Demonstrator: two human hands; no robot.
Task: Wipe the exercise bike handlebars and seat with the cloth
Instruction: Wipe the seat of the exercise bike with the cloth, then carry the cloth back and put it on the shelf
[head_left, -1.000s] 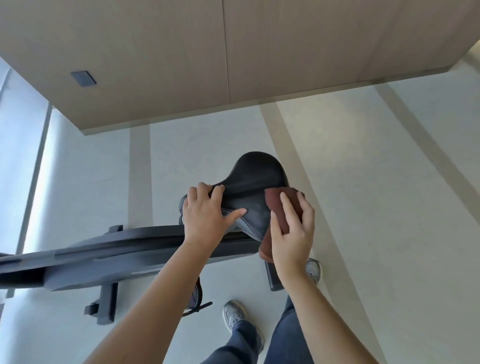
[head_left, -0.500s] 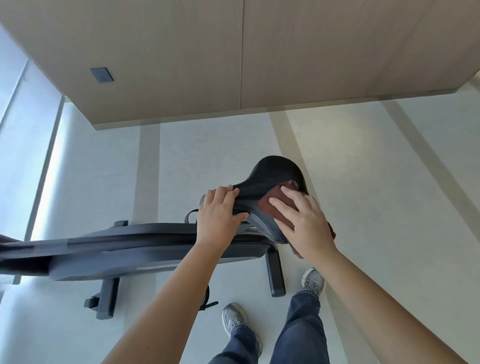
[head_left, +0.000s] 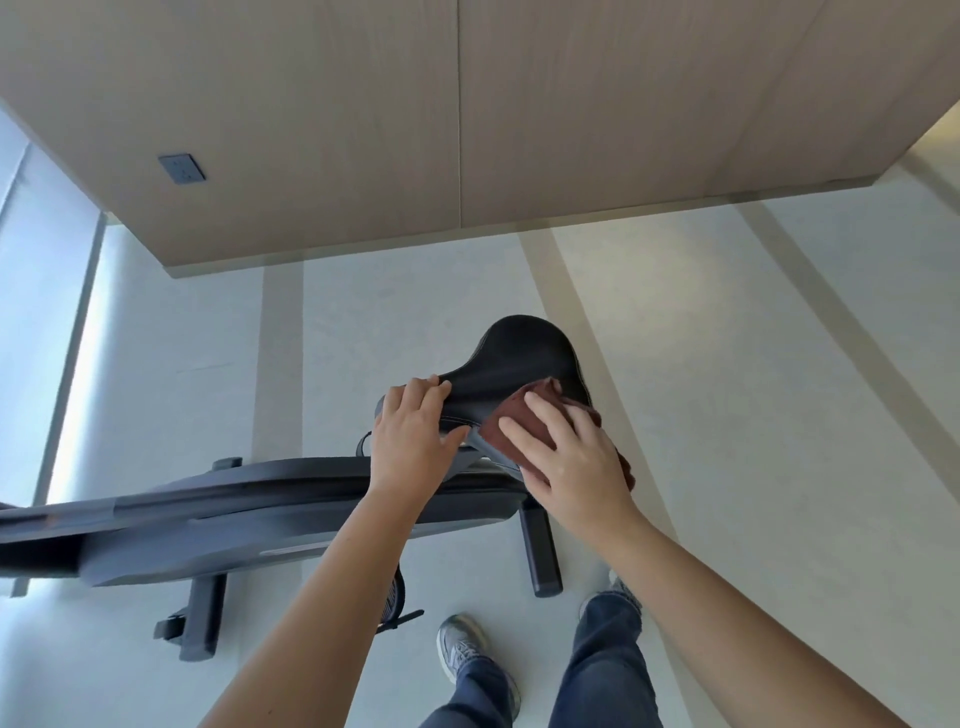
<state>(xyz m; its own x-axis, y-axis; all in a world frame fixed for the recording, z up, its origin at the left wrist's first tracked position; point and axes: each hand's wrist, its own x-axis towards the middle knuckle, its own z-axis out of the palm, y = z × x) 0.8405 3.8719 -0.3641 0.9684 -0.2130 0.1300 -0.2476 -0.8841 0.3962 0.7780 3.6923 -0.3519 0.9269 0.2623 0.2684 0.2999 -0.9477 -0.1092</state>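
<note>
The black bike seat (head_left: 519, 353) sits in the middle of the view, its wide end pointing away from me. My left hand (head_left: 413, 441) grips the narrow nose of the seat, fingers curled over its top and thumb on its near side. My right hand (head_left: 571, 452) presses a dark red-brown cloth (head_left: 524, 410) flat against the seat's right near side with straight fingers. The handlebars are not in view.
The dark grey bike frame (head_left: 234, 519) runs left from under the seat, with floor stabiliser bars (head_left: 540, 551) below it. A wood-panelled wall (head_left: 467, 114) with a socket (head_left: 181, 169) stands behind. My shoes (head_left: 460, 649) are on the pale floor.
My right hand and the cloth slid from the seat's right edge onto its top, then back down toward its near right side. My left hand kept its hold on the nose.
</note>
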